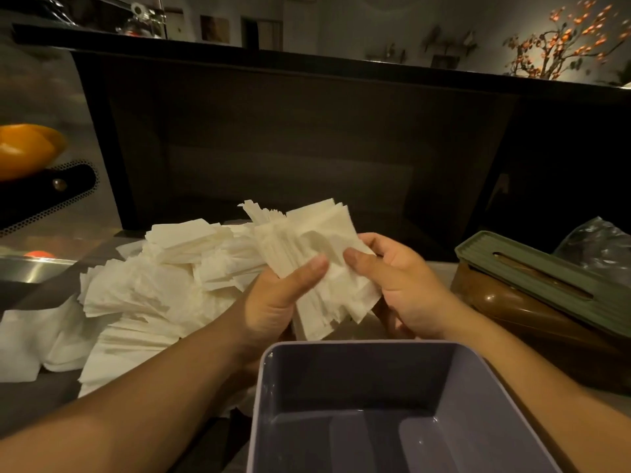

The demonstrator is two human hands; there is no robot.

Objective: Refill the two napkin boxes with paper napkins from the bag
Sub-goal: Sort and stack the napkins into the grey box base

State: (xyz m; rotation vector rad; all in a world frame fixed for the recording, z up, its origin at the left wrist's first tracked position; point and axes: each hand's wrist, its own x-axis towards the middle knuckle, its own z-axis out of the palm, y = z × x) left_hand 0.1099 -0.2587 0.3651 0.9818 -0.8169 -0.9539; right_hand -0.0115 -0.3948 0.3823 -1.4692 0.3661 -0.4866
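Note:
A thick stack of white paper napkins (307, 254) is held up in the middle of the view, fanned out at its top. My left hand (276, 298) grips its lower left side with the thumb across the front. My right hand (399, 281) grips its right side, thumb pressed on the face. Just below them stands an open grey napkin box (269, 404) with nothing inside. A big loose pile of napkins (146, 295) lies on the counter to the left. A second napkin box (532, 302), brown with a green slotted lid, lies to the right.
A crinkled clear plastic bag (601, 250) sits behind the brown box at the far right. A dark counter wall (307, 138) rises right behind the work area. An orange bowl (24, 148) and a steel surface (30, 268) are at the left.

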